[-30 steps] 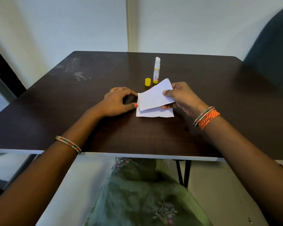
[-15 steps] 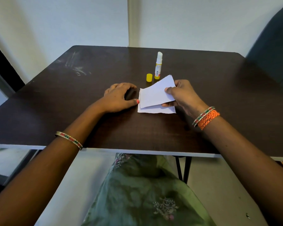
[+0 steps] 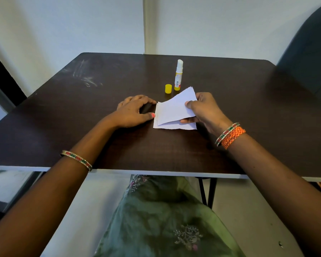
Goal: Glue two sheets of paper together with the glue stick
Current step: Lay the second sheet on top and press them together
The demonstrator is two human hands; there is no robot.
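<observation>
My right hand (image 3: 204, 110) pinches the upper sheet (image 3: 174, 110), tilted over the lower sheet (image 3: 174, 126); my left hand (image 3: 133, 113) arches beside their left edges, thumb touching. Bare table (image 3: 63, 117) spreads toward the frame's left.

Glue stick (image 3: 178, 76) and cap (image 3: 168, 88) stand just behind the sheets (image 3: 172, 112).

One head-worn wide view, forward and down onto the near table (image 3: 119, 149)
</observation>
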